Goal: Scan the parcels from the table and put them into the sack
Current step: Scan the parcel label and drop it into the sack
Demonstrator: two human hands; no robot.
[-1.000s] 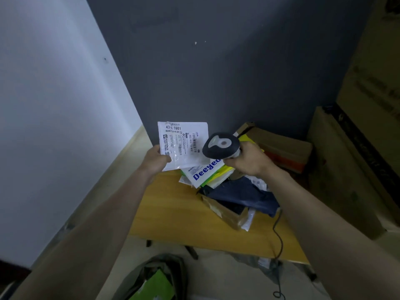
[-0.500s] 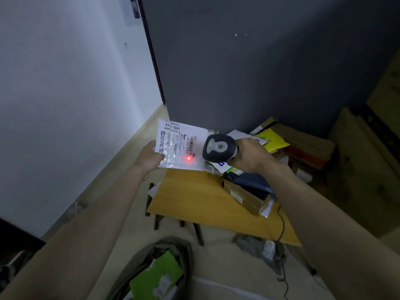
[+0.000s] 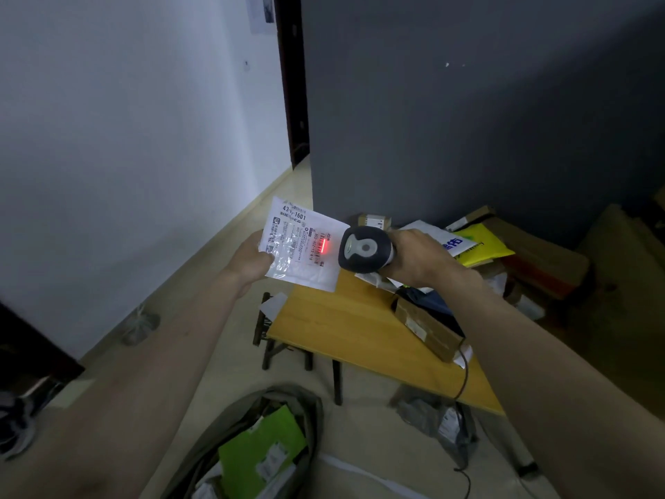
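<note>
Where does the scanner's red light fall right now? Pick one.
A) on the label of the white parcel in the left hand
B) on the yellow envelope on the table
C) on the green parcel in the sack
A: the red line lies across the barcode on the white parcel that the left hand holds, with the scanner in the right hand aimed at it.

- flat white plastic parcel [image 3: 300,246]: black print, crossed by a red scan line
- rounded handheld scanner [image 3: 364,249]: dark grey, pale grey centre
- low wooden table [image 3: 334,325]: yellowish
- olive-grey fabric sack [image 3: 259,441]: bright green mailer [image 3: 261,452] seen inside
</note>
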